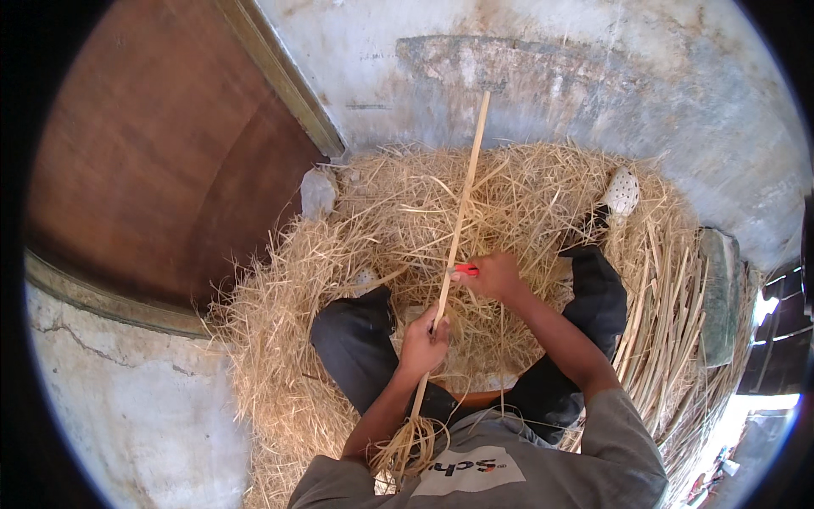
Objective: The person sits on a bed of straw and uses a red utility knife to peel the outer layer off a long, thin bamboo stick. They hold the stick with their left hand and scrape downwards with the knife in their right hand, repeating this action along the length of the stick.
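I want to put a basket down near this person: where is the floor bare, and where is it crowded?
Bare concrete floor lies at the left, between the straw pile and the wooden door. More lies beyond the pile, along the wall. Around the legs and both hands, straw covers everything; cane stalks crowd the right.

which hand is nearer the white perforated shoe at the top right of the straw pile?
Right. The right hand, holding a small red tool against the long cane strip, sits below-left of the white shoe. The left hand grips the strip lower down, farther from it.
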Demonstrator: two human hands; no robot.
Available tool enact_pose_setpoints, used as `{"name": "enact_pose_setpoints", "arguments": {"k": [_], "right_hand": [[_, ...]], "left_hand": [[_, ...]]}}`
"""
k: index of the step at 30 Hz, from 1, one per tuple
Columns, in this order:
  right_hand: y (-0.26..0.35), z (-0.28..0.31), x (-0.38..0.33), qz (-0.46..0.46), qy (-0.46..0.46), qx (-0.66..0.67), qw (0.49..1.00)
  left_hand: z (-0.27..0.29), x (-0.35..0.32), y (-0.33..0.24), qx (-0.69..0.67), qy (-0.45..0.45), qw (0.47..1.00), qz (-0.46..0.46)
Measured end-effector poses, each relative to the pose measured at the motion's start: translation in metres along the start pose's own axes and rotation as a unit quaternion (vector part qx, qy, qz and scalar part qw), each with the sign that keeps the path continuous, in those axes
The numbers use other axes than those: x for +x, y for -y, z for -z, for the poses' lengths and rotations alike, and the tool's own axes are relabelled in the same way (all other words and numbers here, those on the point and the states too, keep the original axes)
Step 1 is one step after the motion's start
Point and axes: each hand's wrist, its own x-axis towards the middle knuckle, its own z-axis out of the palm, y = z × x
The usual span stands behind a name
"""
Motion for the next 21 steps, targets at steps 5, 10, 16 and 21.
{"name": "enact_pose_setpoints", "arguments": {"k": [5,10,16,21], "right_hand": [[0.023,0.006,-0.009,0.066,-0.011,0.010,0.998],[-0.022,0.013,0.019,-0.095,0.024,-0.046,0.994],[-0.045,0.008,0.025,-0.226,-0.025,0.079,0.971],[-0.060,-0.006,0.025,-0.231,-0.046,0.035,0.971]], "left_hand": [[0.004,-0.004,-0.009,-0.008,-0.014,0.999,-0.047],[0.003,-0.005,-0.005,0.008,0.034,0.999,-0.009],[-0.005,-0.010,0.007,0.029,0.048,0.998,-0.013],[-0.013,-0.010,0.018,-0.048,-0.005,0.995,-0.089]]}}
